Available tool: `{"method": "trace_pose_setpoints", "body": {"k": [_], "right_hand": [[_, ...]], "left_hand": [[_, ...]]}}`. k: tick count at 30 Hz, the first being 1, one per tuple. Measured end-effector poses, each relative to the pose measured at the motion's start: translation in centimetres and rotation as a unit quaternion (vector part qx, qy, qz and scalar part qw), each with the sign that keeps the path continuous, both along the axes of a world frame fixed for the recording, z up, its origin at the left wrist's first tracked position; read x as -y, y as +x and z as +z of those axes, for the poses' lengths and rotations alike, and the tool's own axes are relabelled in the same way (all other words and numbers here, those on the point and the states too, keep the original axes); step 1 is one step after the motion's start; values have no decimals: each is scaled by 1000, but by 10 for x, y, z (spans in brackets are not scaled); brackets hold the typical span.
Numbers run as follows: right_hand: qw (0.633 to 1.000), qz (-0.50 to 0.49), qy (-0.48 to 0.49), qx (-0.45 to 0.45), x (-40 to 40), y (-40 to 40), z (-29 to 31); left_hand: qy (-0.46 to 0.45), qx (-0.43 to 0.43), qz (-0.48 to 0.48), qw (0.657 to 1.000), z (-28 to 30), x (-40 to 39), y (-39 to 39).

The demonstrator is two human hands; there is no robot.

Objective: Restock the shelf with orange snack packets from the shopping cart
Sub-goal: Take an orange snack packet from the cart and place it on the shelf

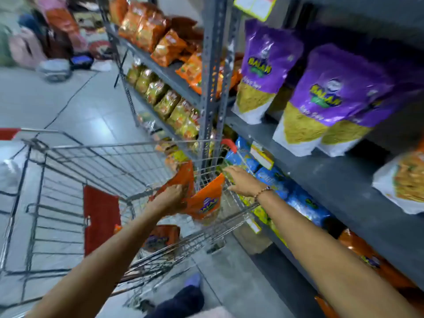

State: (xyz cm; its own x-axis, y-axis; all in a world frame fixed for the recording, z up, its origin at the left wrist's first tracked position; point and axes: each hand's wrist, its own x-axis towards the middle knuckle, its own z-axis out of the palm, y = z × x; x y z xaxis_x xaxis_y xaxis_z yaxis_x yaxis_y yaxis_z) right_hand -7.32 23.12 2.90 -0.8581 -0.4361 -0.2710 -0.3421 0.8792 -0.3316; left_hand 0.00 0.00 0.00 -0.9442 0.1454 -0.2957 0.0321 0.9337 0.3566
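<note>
My left hand [168, 198] is inside the wire shopping cart [96, 157], gripping an orange snack packet [183, 177] by its lower edge. A second orange packet [206, 203] leans right beside it, touching my left hand. My right hand [243, 182] reaches over the cart's right rim with its fingers spread, just past the top corner of that second packet, holding nothing. Another orange packet [160, 237] lies on the cart floor. The grey metal shelf [321, 180] stands to the right, with orange packets [371, 260] on its lowest level.
Purple packets [332, 88] fill the upper right shelf, blue packets [275, 180] the level under it. A grey upright post [213, 65] divides the racks; orange and yellow packets sit left of it. The cart's red flap [101, 214] hangs inside. My foot [183, 299] is below.
</note>
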Motion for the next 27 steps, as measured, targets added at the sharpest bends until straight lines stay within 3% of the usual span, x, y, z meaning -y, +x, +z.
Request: {"method": "trace_pose_setpoints", "body": {"k": [5, 9, 12, 15, 20, 22, 25, 27], "right_hand": [[990, 18, 90, 103, 35, -30, -43], [979, 46, 197, -27, 36, -65, -76], [992, -32, 124, 19, 29, -61, -69], [993, -115, 17, -15, 21, -43, -39], [954, -252, -143, -77, -8, -19, 12], [931, -280, -208, -105, -24, -8, 35], [892, -318, -290, -140, -50, 16, 76], [864, -337, -339, -160, -67, 37, 106]], "left_hand": [[-25, 84, 19, 996, -32, 5, 6], [6, 81, 52, 995, -42, 11, -7], [-3, 52, 36, 998, -33, 10, -14], [-9, -23, 39, 999, -7, 8, -22], [174, -79, 135, 972, 42, 8, -37], [287, -107, 156, 939, 64, -3, -41], [476, -116, 168, 856, 106, -35, -46], [516, -125, 140, 836, 132, -59, -52]]}}
